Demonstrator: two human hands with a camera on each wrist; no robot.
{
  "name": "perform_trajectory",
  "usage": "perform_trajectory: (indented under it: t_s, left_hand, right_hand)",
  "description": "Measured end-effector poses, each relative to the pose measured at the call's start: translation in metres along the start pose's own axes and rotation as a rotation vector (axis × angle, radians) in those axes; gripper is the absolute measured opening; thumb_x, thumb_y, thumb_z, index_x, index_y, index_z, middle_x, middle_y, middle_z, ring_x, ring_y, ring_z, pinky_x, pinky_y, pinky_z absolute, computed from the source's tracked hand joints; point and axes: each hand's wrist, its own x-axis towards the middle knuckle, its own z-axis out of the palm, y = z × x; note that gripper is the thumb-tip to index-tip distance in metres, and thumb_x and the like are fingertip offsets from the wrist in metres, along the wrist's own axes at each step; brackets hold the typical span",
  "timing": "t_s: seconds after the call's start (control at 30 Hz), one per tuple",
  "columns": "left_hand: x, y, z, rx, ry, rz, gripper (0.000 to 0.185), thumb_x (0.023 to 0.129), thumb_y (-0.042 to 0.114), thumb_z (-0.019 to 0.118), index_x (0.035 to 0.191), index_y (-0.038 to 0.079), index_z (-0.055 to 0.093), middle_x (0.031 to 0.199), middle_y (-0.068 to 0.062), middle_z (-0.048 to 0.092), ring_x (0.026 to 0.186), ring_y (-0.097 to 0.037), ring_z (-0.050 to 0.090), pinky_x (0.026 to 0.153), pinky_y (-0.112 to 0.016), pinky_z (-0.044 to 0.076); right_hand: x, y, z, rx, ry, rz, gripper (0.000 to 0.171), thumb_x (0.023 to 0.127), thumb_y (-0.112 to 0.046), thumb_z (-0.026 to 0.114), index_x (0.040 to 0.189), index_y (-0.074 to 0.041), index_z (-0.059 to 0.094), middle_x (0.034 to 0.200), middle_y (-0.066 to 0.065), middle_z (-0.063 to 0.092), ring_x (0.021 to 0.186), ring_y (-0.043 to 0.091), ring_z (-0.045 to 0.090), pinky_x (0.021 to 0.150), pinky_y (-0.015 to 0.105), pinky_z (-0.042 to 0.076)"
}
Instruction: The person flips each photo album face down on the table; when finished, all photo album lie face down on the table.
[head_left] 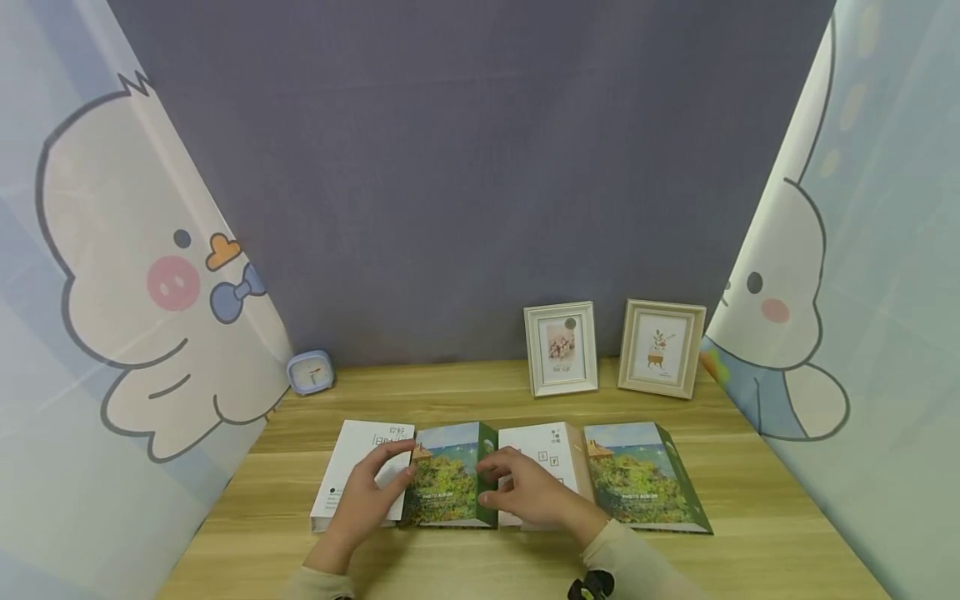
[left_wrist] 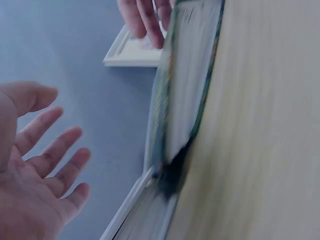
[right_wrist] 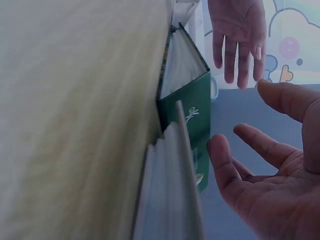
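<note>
Two photo albums with a seaside painting on the cover lie in a row with two pale books. My left hand (head_left: 369, 496) hovers over the right side of the white book (head_left: 347, 462), its fingertips at the left edge of the nearer album (head_left: 444, 483). Over the pale book with the pinkish spine (head_left: 536, 435) is my right hand (head_left: 528, 490), fingertips by that album's green spine (head_left: 487, 479). In both wrist views the fingers are spread and bent loosely, holding nothing. The other album (head_left: 637, 483) lies at the row's right end.
Behind the row, two framed pictures stand at the back right, a white frame (head_left: 561, 350) and a cream frame (head_left: 662, 348). A small blue clock (head_left: 310, 372) sits at the back left. A grey curtain (head_left: 450, 183) and printed side panels (head_left: 885, 333) enclose the wooden table (head_left: 427, 387).
</note>
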Motion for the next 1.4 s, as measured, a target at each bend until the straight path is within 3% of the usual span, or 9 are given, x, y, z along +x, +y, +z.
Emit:
perform_trajectory:
  t_s: [0.17,0.27,0.37,0.6,0.73,1.07,1.13,1.33,1.4]
  left_hand:
    - [0.0,-0.006,-0.026,-0.043,0.139,-0.023,0.03,0.102,0.01,0.07,0.132,0.007,0.068,0.137,-0.013,0.067,0.139,-0.03,0.053,0.115,-0.022,0.039]
    - [-0.001,-0.013,-0.042,-0.061,0.194,-0.036,0.031,0.103,0.007,0.068,0.132,-0.001,0.065,0.137,-0.019,0.065,0.136,-0.021,0.055,0.108,-0.009,0.035]
    - [-0.004,-0.021,-0.058,-0.052,0.229,-0.064,0.033,0.104,0.007,0.066,0.135,-0.005,0.061,0.14,-0.024,0.061,0.134,-0.015,0.054,0.109,-0.009,0.034]
    - [-0.011,-0.038,-0.083,-0.023,0.225,-0.205,0.048,0.108,0.019,0.062,0.148,-0.005,0.048,0.15,-0.024,0.05,0.138,-0.029,0.045,0.105,-0.004,0.032]
    - [-0.013,-0.046,-0.088,-0.051,0.22,-0.256,0.051,0.108,0.02,0.063,0.151,-0.002,0.047,0.151,-0.022,0.049,0.135,-0.023,0.048,0.1,-0.005,0.037]
    - [-0.019,-0.054,-0.091,-0.089,0.163,-0.299,0.056,0.108,0.022,0.063,0.153,-0.003,0.042,0.155,-0.024,0.047,0.123,-0.001,0.052,0.095,-0.007,0.044]
    - [-0.02,-0.055,-0.092,-0.09,0.155,-0.323,0.056,0.108,0.023,0.063,0.154,-0.002,0.042,0.156,-0.024,0.046,0.126,-0.005,0.053,0.094,-0.007,0.045]
    - [-0.021,-0.058,-0.095,-0.086,0.121,-0.404,0.06,0.107,0.024,0.064,0.154,-0.005,0.04,0.157,-0.027,0.043,0.141,-0.039,0.047,0.092,-0.005,0.042]
    - [-0.021,-0.058,-0.095,-0.079,0.108,-0.426,0.062,0.106,0.025,0.065,0.154,-0.006,0.04,0.156,-0.029,0.044,0.142,-0.042,0.045,0.091,-0.005,0.041]
  right_hand:
    - [0.012,-0.006,0.004,-0.007,0.007,-0.034,0.042,0.103,-0.02,0.071,0.142,-0.008,0.061,0.136,0.004,0.053,0.127,0.035,0.057,0.093,0.031,0.056]
    - [0.02,-0.009,0.009,-0.028,0.02,-0.045,0.042,0.103,-0.021,0.071,0.142,-0.008,0.062,0.138,0.006,0.054,0.125,0.033,0.059,0.093,0.031,0.057]
    - [0.028,-0.011,0.014,-0.039,0.039,-0.042,0.042,0.103,-0.022,0.071,0.142,-0.009,0.061,0.139,0.006,0.054,0.122,0.031,0.061,0.09,0.031,0.057]
    - [0.045,-0.014,0.029,-0.051,0.075,-0.028,0.045,0.101,-0.021,0.073,0.143,-0.009,0.06,0.14,0.005,0.053,0.12,0.029,0.061,0.085,0.031,0.058]
    - [0.053,-0.016,0.038,-0.089,0.085,-0.016,0.049,0.099,-0.024,0.076,0.144,-0.012,0.06,0.14,0.005,0.053,0.116,0.026,0.064,0.083,0.03,0.058]
    - [0.07,-0.023,0.055,-0.114,0.055,-0.023,0.056,0.097,-0.025,0.079,0.148,-0.016,0.057,0.142,0.008,0.052,0.123,0.028,0.061,0.085,0.032,0.058]
    - [0.074,-0.025,0.06,-0.132,0.047,-0.012,0.059,0.095,-0.026,0.081,0.148,-0.017,0.057,0.142,0.007,0.052,0.121,0.026,0.061,0.085,0.031,0.058]
    - [0.084,-0.03,0.072,-0.175,-0.001,-0.001,0.065,0.094,-0.026,0.081,0.152,-0.012,0.054,0.145,0.007,0.051,0.123,0.023,0.062,0.086,0.029,0.057]
    - [0.086,-0.032,0.075,-0.184,-0.018,-0.003,0.066,0.093,-0.026,0.082,0.152,-0.011,0.055,0.148,0.007,0.05,0.121,0.022,0.063,0.086,0.028,0.057]
